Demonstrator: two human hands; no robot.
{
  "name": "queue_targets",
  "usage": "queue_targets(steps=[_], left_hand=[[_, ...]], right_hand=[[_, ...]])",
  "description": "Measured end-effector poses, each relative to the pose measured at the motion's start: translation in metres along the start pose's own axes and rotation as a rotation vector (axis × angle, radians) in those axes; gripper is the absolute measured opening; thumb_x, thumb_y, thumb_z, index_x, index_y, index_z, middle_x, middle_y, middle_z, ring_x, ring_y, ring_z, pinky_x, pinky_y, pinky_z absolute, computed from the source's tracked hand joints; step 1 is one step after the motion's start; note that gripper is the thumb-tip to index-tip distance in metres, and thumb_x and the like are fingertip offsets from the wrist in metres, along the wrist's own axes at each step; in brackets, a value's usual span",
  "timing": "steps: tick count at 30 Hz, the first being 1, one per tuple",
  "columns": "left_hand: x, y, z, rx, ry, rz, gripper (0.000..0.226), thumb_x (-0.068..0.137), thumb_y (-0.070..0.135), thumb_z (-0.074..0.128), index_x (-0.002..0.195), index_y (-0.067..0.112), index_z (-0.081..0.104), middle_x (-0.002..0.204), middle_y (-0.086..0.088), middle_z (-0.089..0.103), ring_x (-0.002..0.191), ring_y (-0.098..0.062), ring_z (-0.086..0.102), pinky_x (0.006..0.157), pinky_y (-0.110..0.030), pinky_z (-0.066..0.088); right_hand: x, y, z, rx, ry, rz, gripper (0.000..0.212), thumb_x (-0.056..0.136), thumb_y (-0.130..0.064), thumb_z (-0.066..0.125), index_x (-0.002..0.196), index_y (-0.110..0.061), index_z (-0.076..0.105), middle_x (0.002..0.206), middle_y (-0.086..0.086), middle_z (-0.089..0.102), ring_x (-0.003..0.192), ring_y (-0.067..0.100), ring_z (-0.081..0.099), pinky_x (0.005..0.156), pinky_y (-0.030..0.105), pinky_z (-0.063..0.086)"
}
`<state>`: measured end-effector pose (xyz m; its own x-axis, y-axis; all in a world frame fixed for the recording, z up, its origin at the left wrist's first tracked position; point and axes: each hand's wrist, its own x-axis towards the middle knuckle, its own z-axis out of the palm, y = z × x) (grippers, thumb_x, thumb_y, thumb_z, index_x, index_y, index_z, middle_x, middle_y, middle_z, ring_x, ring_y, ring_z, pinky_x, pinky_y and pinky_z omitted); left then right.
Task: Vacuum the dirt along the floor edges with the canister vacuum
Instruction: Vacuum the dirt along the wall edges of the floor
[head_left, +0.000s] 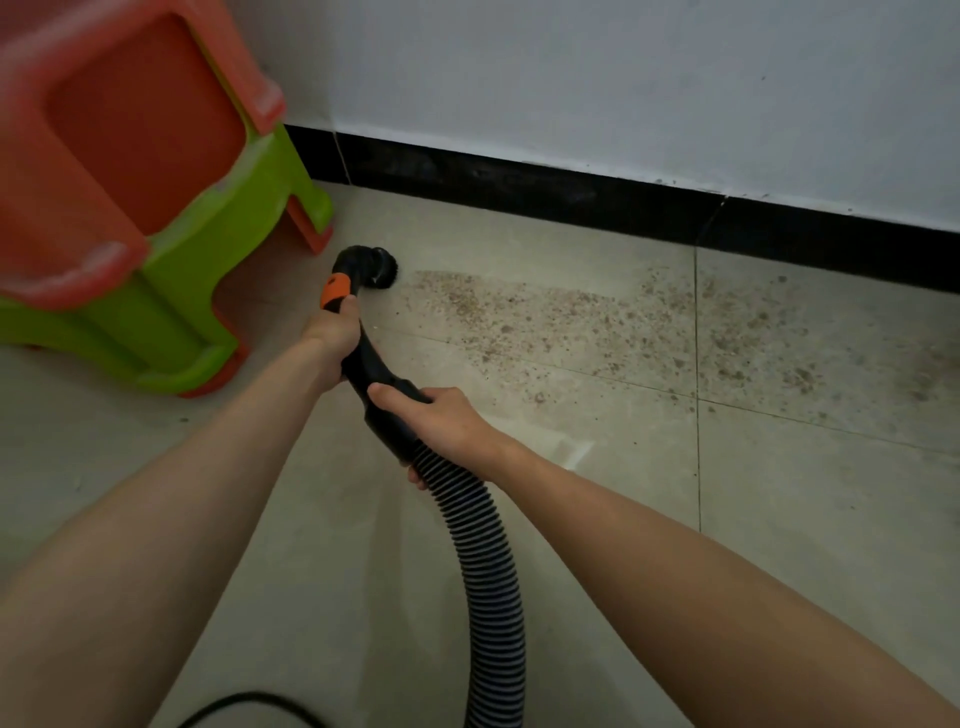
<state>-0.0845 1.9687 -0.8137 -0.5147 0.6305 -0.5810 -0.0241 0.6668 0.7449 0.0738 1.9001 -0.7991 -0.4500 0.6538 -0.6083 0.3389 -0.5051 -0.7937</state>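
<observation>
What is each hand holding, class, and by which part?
Both hold the vacuum wand. The left hand grips it just below the orange collar; the right hand grips the lower end, where the ribbed hose joins.

1. The stacked stools (156, 218) stand on the floor (779, 519) at far left, near the baseboard (571, 192).
2. The brush nozzle (382, 265) sits right of the stools, at the left end of the dirt (597, 322).
3. The left hand (332, 338) is ahead of the right hand (431, 415); the hose (488, 571) trails behind.
</observation>
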Motion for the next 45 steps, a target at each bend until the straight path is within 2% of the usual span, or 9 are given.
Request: queue_targets(steps=[5, 10, 12, 15, 19, 27, 33, 38, 45], left_hand=[[-0.018, 0.003, 0.009, 0.037, -0.04, 0.002, 0.053, 0.098, 0.043, 0.041, 0.131, 0.002, 0.043, 0.121, -0.018, 0.059, 0.108, -0.036, 0.06, 0.093, -0.047, 0.05], [-0.016, 0.002, 0.008, 0.026, -0.048, -0.006, 0.054, 0.097, 0.044, 0.041, 0.13, 0.002, 0.041, 0.12, -0.02, 0.059, 0.107, -0.037, 0.06, 0.093, -0.048, 0.05], [-0.013, 0.0, 0.008, 0.017, -0.047, -0.021, 0.054, 0.097, 0.044, 0.041, 0.128, 0.0, 0.042, 0.109, -0.019, 0.061, 0.095, -0.035, 0.063, 0.088, -0.045, 0.052], [-0.013, -0.001, 0.011, -0.005, -0.055, -0.037, 0.049, 0.098, 0.043, 0.041, 0.12, -0.001, 0.043, 0.081, -0.013, 0.058, 0.068, -0.027, 0.058, 0.068, -0.037, 0.053], [-0.016, -0.001, 0.023, 0.008, -0.063, -0.016, 0.052, 0.097, 0.044, 0.042, 0.123, -0.001, 0.046, 0.094, -0.015, 0.058, 0.082, -0.03, 0.058, 0.09, -0.046, 0.052], [-0.035, -0.001, 0.064, 0.06, -0.111, 0.024, 0.041, 0.099, 0.04, 0.041, 0.111, 0.001, 0.047, 0.073, -0.011, 0.056, 0.063, -0.026, 0.056, 0.078, -0.041, 0.052], [-0.048, 0.002, 0.083, 0.102, -0.154, 0.066, 0.051, 0.097, 0.044, 0.042, 0.116, -0.002, 0.047, 0.095, -0.019, 0.058, 0.085, -0.033, 0.058, 0.091, -0.052, 0.051], [-0.061, 0.005, 0.109, 0.152, -0.216, 0.072, 0.044, 0.098, 0.042, 0.041, 0.112, 0.001, 0.047, 0.094, -0.017, 0.056, 0.085, -0.032, 0.057, 0.091, -0.049, 0.051], [-0.078, 0.006, 0.146, 0.201, -0.32, 0.109, 0.044, 0.097, 0.043, 0.042, 0.116, 0.004, 0.045, 0.099, -0.016, 0.055, 0.09, -0.033, 0.057, 0.093, -0.051, 0.05]], right_hand=[[-0.018, 0.003, -0.002, 0.033, 0.036, 0.01, 0.057, 0.086, -0.054, 0.063, 0.104, 0.0, 0.057, 0.07, 0.014, 0.061, 0.045, 0.021, 0.058, 0.048, 0.03, 0.054], [-0.019, 0.004, 0.003, 0.047, 0.044, 0.008, 0.051, 0.086, -0.054, 0.062, 0.097, -0.005, 0.055, 0.07, 0.013, 0.061, 0.046, 0.021, 0.059, 0.05, 0.031, 0.055], [-0.018, 0.005, 0.005, 0.047, 0.039, 0.011, 0.048, 0.086, -0.054, 0.063, 0.094, -0.007, 0.054, 0.07, 0.012, 0.06, 0.045, 0.02, 0.058, 0.049, 0.03, 0.053], [-0.018, 0.006, 0.002, 0.033, 0.035, 0.01, 0.046, 0.086, -0.054, 0.063, 0.091, -0.01, 0.054, 0.073, 0.012, 0.06, 0.045, 0.02, 0.058, 0.049, 0.03, 0.053], [-0.02, 0.012, -0.007, 0.068, 0.048, 0.007, 0.045, 0.085, -0.054, 0.063, 0.09, -0.01, 0.054, 0.073, 0.012, 0.06, 0.044, 0.02, 0.058, 0.047, 0.029, 0.052], [-0.038, 0.03, -0.032, 0.149, 0.111, -0.002, 0.046, 0.087, -0.051, 0.064, 0.097, -0.007, 0.055, 0.074, 0.013, 0.059, 0.045, 0.022, 0.058, 0.049, 0.031, 0.053], [-0.05, 0.036, -0.045, 0.188, 0.16, 0.004, 0.046, 0.087, -0.05, 0.063, 0.099, -0.007, 0.055, 0.077, 0.012, 0.06, 0.047, 0.024, 0.058, 0.049, 0.033, 0.054], [-0.061, 0.047, -0.059, 0.243, 0.202, 0.001, 0.039, 0.087, -0.05, 0.063, 0.09, -0.012, 0.054, 0.078, 0.012, 0.06, 0.047, 0.024, 0.058, 0.047, 0.031, 0.053], [-0.078, 0.063, -0.079, 0.288, 0.271, -0.027, 0.037, 0.089, -0.051, 0.061, 0.092, -0.014, 0.054, 0.082, 0.012, 0.06, 0.048, 0.024, 0.059, 0.046, 0.029, 0.051]])
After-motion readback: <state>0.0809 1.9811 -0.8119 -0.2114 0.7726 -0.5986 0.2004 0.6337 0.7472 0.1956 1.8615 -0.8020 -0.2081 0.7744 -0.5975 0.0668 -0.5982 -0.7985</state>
